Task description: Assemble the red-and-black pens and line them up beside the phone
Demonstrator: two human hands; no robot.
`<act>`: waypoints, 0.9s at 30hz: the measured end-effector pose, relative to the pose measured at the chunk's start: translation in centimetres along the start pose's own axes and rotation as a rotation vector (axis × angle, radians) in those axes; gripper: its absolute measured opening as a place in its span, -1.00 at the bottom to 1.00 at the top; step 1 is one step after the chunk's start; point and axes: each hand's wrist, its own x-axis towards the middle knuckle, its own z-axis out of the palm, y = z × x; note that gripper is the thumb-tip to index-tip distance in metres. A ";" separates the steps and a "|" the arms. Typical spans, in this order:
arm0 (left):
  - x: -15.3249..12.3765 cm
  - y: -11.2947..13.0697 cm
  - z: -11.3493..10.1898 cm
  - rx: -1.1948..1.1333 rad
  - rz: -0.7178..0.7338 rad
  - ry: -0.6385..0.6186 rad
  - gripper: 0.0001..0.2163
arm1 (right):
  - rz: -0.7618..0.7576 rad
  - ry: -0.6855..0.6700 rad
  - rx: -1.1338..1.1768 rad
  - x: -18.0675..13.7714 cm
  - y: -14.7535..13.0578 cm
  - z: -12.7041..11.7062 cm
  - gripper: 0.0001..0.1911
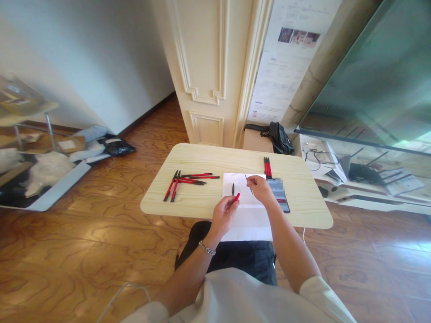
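My left hand (222,214) is closed around a red pen barrel (236,197), whose tip pokes out above the fingers. My right hand (261,187) pinches a thin dark refill (248,182) over a white sheet of paper (249,211). A small black pen part (232,189) lies on the sheet between the hands. Several red and black pens (188,180) lie scattered on the left of the small wooden table (202,157). Three more pens (267,168) lie side by side at the back, right of my right hand.
A phone (280,195) lies on the table beside my right wrist. A black bag (279,137) sits on a box behind the table. A shelf with cables and a router (357,172) stands to the right; boxes and bags (84,146) lie on the floor to the left.
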 end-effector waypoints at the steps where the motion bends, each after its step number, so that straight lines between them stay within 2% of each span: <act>1: 0.0 0.0 0.0 0.015 -0.002 0.009 -0.73 | -0.026 0.012 0.152 -0.2 -0.5 -0.4 -0.71; 4: 0.0 -0.2 0.1 0.064 0.003 0.021 -0.73 | -0.102 0.066 0.480 -1.5 -2.4 -1.4 -0.64; 7: 0.0 -0.2 0.2 0.105 0.015 0.000 -0.74 | -0.146 0.099 0.594 -2.8 -4.2 -1.6 -0.66; 10: 0.1 -0.1 0.3 0.112 0.025 -0.008 -0.75 | -0.156 0.089 0.577 -3.5 -4.6 -1.0 -0.66; 21: 0.2 0.2 0.1 0.084 0.007 -0.013 -0.75 | -0.137 -0.034 0.341 -5.5 -2.3 1.2 -0.71; 27: -0.1 -0.6 0.1 0.026 -0.062 -0.034 -0.73 | -0.097 -0.071 0.315 -5.7 -1.3 1.6 -0.70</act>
